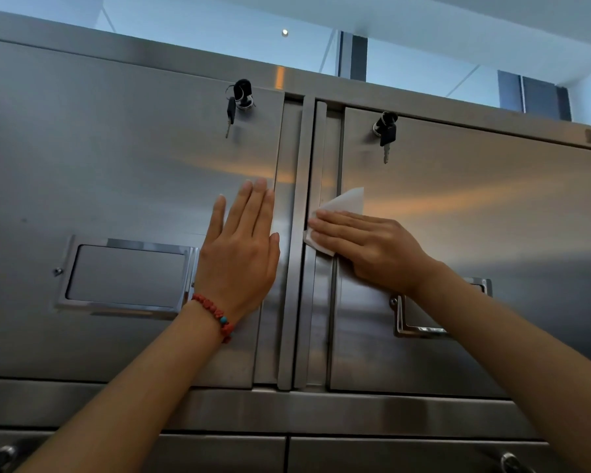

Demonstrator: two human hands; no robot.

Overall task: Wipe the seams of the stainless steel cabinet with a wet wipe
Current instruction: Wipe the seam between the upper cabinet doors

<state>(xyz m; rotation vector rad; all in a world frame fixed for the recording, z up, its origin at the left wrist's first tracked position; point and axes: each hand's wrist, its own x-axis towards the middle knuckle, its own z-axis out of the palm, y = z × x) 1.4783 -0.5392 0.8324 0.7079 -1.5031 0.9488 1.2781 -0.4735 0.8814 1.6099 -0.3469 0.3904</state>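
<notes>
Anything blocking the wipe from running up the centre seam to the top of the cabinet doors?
Nothing visible does. The right hand presses the white wet wipe on the vertical steel seam strip, which runs bare to the top. The black keys hang off to the right.

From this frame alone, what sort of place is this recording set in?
Probably an institutional or commercial storage room, though that is a guess: a stainless steel cabinet with keys hanging in its door locks, recessed handles, and high windows above.
</notes>
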